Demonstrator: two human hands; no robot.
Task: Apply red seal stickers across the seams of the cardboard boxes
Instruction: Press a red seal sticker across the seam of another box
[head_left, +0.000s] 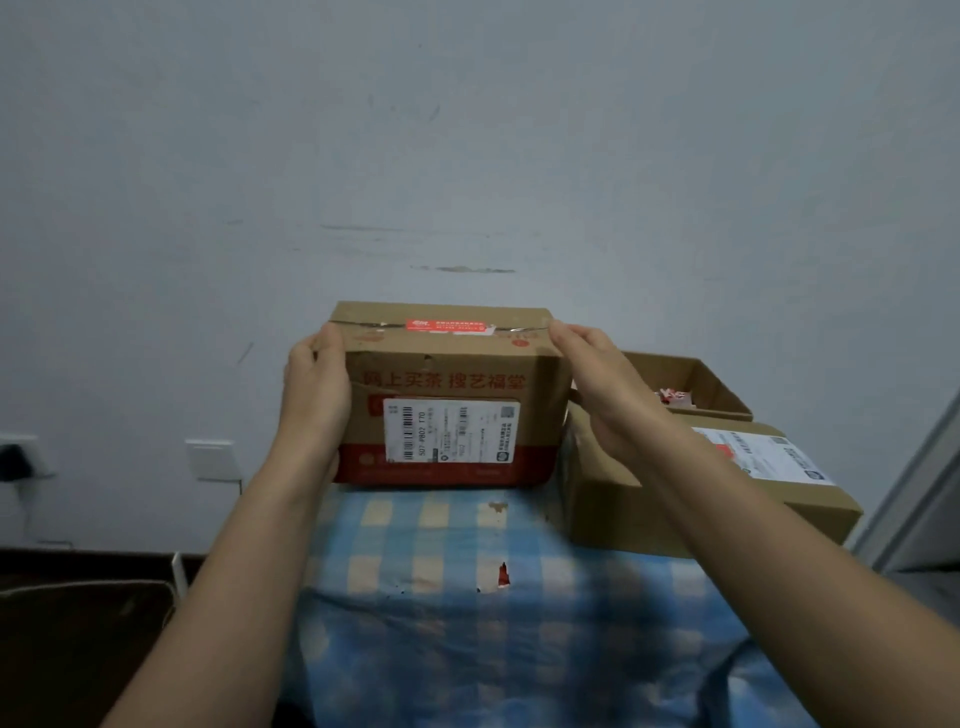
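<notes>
A brown cardboard box (447, 384) with red lettering and a white shipping label stands at the far edge of the table, against the wall. A red seal sticker (445, 326) lies across its top seam. My left hand (318, 384) clasps the box's left side, fingers curled over the top edge. On the right side my right hand (597, 384) presses flat against the box, fingertips at the top right corner. A second closed box (675, 493) with a white label and a bit of red on top lies to the right.
The table wears a blue and yellow checked cloth (467, 597) with a small tear. Behind the second box an open carton (691, 384) holds red and white stickers. Wall sockets (210, 460) sit at the lower left. A door frame edge (914, 483) rises at the right.
</notes>
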